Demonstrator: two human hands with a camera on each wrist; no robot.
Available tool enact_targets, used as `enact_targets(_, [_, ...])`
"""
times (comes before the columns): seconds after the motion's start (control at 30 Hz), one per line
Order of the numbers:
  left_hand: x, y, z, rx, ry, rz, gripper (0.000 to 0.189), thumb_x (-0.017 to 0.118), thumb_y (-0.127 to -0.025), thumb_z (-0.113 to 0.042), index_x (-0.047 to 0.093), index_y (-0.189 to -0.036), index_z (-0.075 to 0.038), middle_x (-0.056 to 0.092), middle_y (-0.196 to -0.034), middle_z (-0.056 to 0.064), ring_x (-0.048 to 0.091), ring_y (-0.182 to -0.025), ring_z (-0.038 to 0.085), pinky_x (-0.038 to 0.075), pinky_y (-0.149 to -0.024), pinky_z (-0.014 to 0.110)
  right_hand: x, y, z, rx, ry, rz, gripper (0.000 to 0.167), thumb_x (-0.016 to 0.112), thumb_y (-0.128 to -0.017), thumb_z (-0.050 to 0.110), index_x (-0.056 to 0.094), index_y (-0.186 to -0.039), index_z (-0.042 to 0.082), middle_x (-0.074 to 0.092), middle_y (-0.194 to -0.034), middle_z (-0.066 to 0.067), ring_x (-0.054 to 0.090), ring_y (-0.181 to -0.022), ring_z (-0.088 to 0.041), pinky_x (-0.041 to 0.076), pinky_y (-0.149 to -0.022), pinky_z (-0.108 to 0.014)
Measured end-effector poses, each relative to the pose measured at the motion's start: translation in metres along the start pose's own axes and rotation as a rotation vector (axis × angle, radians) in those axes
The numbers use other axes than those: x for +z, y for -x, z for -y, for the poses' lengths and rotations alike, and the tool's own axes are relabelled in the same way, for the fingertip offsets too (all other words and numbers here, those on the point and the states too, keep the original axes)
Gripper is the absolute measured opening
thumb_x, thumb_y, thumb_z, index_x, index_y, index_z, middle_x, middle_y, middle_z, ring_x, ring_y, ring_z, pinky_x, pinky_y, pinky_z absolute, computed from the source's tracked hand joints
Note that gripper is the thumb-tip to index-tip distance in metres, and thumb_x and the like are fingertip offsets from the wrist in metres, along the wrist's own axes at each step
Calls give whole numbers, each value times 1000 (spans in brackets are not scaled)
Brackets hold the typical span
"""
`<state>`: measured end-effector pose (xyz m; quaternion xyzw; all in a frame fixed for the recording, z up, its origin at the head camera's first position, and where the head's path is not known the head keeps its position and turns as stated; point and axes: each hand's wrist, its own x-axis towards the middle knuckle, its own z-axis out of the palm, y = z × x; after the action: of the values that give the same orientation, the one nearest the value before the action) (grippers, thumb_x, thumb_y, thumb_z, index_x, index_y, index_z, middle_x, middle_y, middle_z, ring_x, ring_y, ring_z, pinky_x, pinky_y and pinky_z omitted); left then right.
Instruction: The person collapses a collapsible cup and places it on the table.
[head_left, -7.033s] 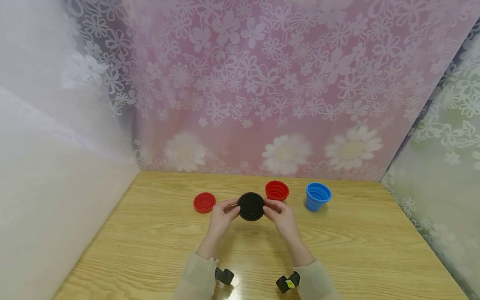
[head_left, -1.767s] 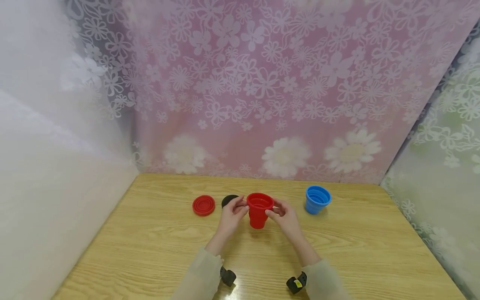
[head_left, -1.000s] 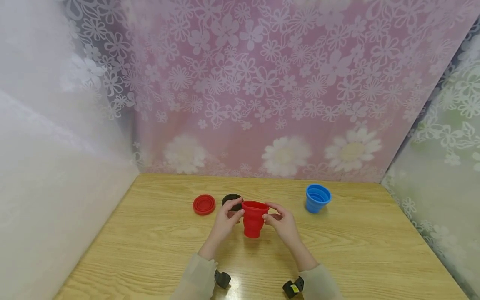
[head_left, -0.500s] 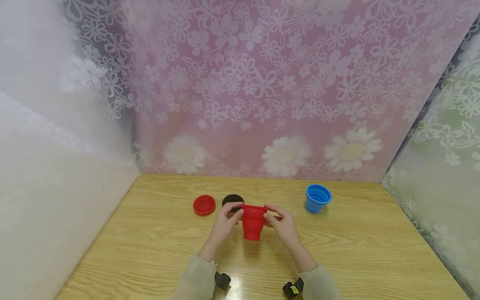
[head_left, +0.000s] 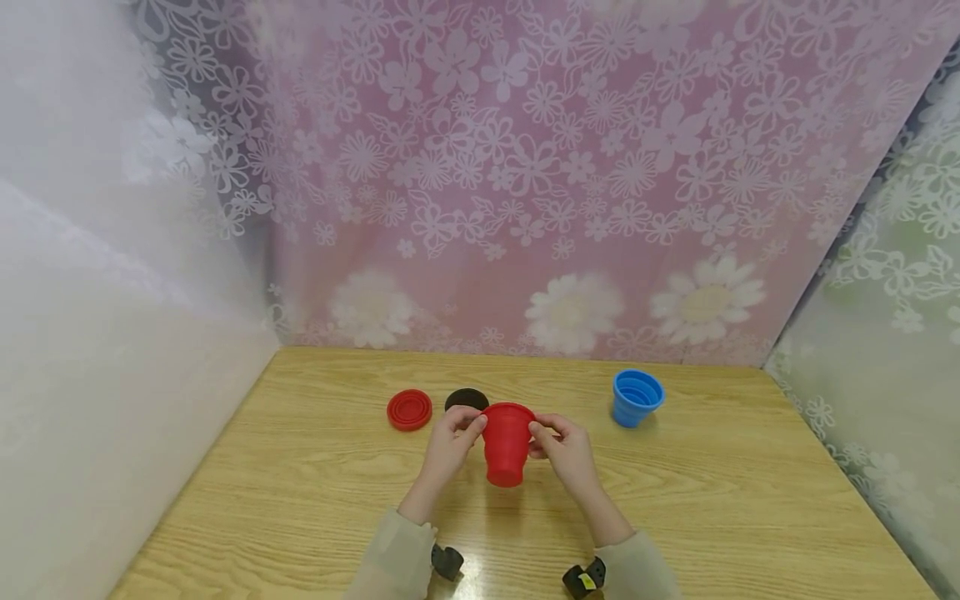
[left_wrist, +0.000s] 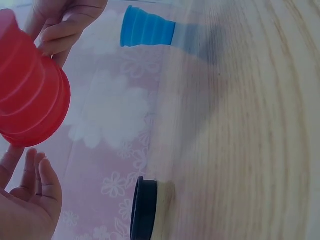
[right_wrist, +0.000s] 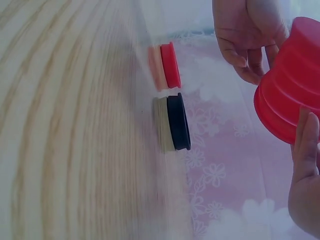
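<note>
Between both hands hangs a red collapsible cup [head_left: 506,446], extended to full height and tilted so its base faces the head camera; its inside is hidden there. My left hand [head_left: 444,454] pinches the rim on the left with thumb and fingers, and my right hand [head_left: 568,457] holds the opposite side. In the left wrist view the ridged wall of the cup [left_wrist: 30,85] shows, off the table. The right wrist view shows the cup [right_wrist: 292,85] with the right hand's fingers [right_wrist: 306,137] against it.
A flat black collapsed cup [head_left: 466,398] lies just behind the left hand. Left of it is a flat red collapsed cup [head_left: 409,410]. An extended blue cup [head_left: 636,400] stands upright at right on the wooden table [head_left: 315,500]. Flowered curtains border the table.
The black collapsed cup, earlier held in both hands, now lies on the table. Both hands hold the red cup instead, brought nearer, and its base has swung up towards the head camera.
</note>
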<state>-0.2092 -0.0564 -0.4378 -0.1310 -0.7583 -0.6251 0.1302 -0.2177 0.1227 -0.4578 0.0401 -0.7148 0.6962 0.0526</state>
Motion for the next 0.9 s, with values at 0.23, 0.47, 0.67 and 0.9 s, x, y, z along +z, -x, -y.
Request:
enact_targets(0.23, [4, 2, 0, -41, 50, 8, 15, 54, -87, -6, 59, -82, 6, 57, -82, 10, 48, -72, 10, 43, -64, 22, 2, 0, 2, 33, 8, 1, 20, 57, -86, 8, 58, -91, -11, 55, -62, -9, 55, -50, -16, 50, -48, -25])
enact_targets(0.47, [7, 0, 2, -129, 233, 47, 16, 49, -90, -5, 54, -92, 10, 52, -76, 0, 48, -69, 8, 44, -64, 19, 3, 1, 4, 69, -18, 10, 20, 54, -88, 9, 57, -90, -11, 53, -63, -8, 53, -49, -14, 49, -47, -23])
enact_targets(0.67, [12, -4, 14, -318, 529, 45, 12, 54, -87, -6, 56, -93, 4, 54, -81, 2, 52, -71, 9, 48, -65, 22, 3, 1, 3, 86, -25, 23, 21, 56, -88, 12, 56, -86, -9, 50, -61, -8, 49, -49, -13, 46, -46, -21])
enact_targets(0.9, [12, -6, 21, -403, 643, 63, 2, 59, -84, -7, 59, -86, -6, 54, -83, 3, 53, -72, 11, 49, -64, 24, 3, 0, 2, 57, 78, 13, 24, 57, -87, 21, 60, -81, -2, 53, -70, -4, 47, -64, -18, 43, -55, -27])
